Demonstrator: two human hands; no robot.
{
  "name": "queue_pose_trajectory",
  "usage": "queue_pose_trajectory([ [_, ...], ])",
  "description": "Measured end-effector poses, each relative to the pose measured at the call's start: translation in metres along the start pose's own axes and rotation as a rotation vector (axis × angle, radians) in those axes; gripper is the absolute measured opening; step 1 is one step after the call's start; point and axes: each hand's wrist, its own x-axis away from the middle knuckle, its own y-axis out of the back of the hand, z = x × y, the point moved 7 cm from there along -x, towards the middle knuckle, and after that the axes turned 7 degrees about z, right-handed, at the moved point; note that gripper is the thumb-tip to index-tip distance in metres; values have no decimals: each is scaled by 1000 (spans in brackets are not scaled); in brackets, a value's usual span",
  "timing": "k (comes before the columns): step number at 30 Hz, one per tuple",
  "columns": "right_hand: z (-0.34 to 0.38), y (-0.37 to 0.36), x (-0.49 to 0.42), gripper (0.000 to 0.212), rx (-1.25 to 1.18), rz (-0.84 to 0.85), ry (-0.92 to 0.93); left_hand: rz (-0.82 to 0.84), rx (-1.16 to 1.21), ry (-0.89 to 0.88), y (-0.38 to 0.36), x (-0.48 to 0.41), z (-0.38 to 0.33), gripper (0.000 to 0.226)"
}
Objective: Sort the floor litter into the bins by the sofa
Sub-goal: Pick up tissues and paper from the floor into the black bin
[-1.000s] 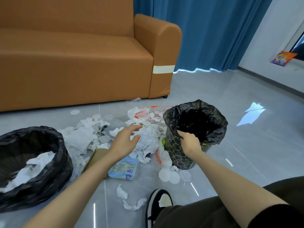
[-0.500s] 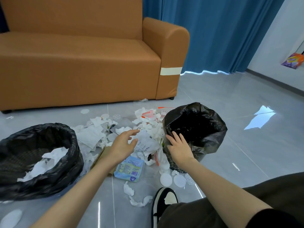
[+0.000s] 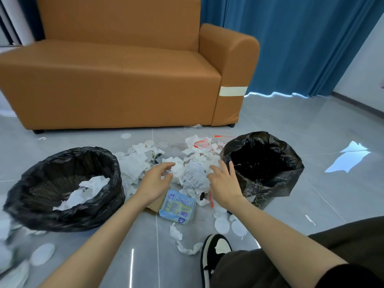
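A heap of white tissues and wrappers lies on the grey floor between two bins lined with black bags. A crumpled clear plastic bag with print sits in the middle of the heap. My left hand hovers at its left with fingers spread and loosely bent, holding nothing. My right hand reaches at its right side, fingers straight and spread, empty. The left bin holds white tissues. The right bin looks dark inside. A light blue packet lies just below my hands.
An orange sofa stands behind the litter, blue curtains to its right. My black-and-white shoe and dark trouser leg are at the lower right. Round white pads and tissue scraps lie near the shoe. Brown cardboard lies under my left wrist.
My right hand has left the right bin's rim and moved left to the clear plastic bag. The left hand stays by the heap. The camera has pulled back and tilted up.
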Motion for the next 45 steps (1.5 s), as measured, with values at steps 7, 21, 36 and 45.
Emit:
queue_pose_trajectory([
  [7, 51, -11, -8, 35, -190, 118, 80, 1, 52, 148, 10, 28, 52, 38],
  [21, 140, -162, 25, 71, -592, 748, 130, 141, 109, 462, -58, 93, 161, 40],
  [36, 182, -167, 25, 11, -965, 570, 130, 117, 70, 537, -49, 118, 193, 39],
  [45, 166, -168, -11, 14, -624, 450, -3, 92, -109, 542, -27, 124, 225, 50],
])
